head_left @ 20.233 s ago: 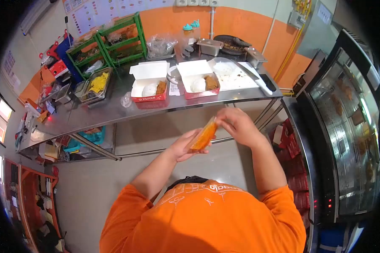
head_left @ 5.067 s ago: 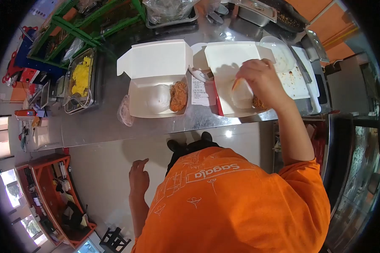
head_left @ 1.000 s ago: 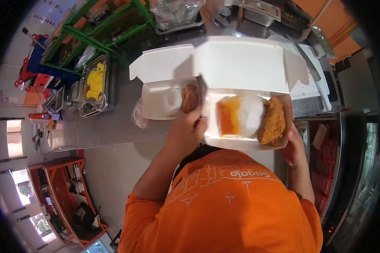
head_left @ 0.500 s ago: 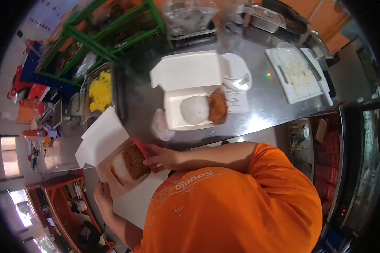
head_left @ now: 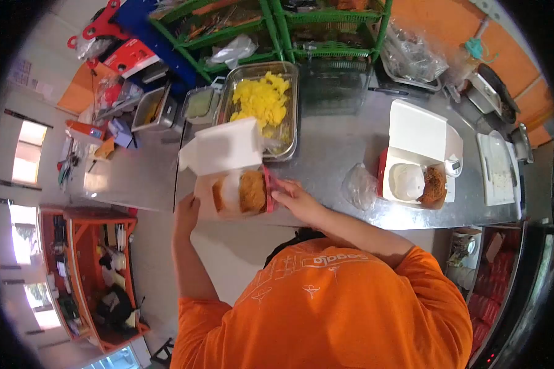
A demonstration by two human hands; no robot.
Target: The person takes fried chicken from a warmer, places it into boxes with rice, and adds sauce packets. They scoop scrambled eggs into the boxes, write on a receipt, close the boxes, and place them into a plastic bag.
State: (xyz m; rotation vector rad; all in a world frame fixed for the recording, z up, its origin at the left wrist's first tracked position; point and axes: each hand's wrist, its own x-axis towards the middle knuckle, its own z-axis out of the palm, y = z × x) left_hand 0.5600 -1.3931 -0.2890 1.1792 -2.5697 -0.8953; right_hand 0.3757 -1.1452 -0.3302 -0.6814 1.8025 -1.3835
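An open food box (head_left: 225, 150) with white rice (head_left: 231, 192) and a brown fried piece (head_left: 252, 191) is held between both hands at the table's front edge. My left hand (head_left: 187, 212) grips its left side, and my right hand (head_left: 294, 200) grips its red right side. Behind it is a metal tray (head_left: 294, 92) of yellow food (head_left: 261, 101). To the right, a second open box (head_left: 417, 129) on the table holds rice (head_left: 407, 182) and a dark brown piece (head_left: 433, 185). A clear plastic bag (head_left: 359, 186) lies beside that box.
Green racks (head_left: 277, 31) stand at the back. A white cutting board (head_left: 497, 169) lies at the far right, near a white round device (head_left: 453, 165). Metal containers (head_left: 156, 107) are at the left, and an orange shelf (head_left: 95, 277) stands at lower left.
The view has swung left, so the table's contents appear farther right. The held box is now at the table edge, nearer the yellow food tray, still between both hands.
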